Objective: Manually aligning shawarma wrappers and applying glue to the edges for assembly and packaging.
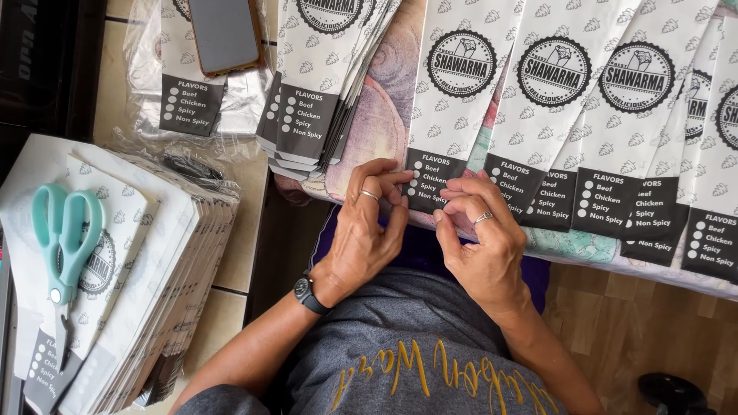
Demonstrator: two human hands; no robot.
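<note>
Both hands meet at the black bottom edge of a white printed paper sleeve [446, 115] lying on the table: left hand [367, 230] and right hand [480, 238] pinch its lower edge with curled fingers.

White paper bags [530, 100] are showing a grey pattern of small repeated shapes, each carrying a round black badge and a black panel with white dots near its lower end. The scissors [65, 238] at the left are showing mint-green handles. A phone [224, 32] at the far left is showing a dark grey face with a brown rim. The left hand [361, 234] is wearing a black watch [306, 293] and a silver ring
</note>
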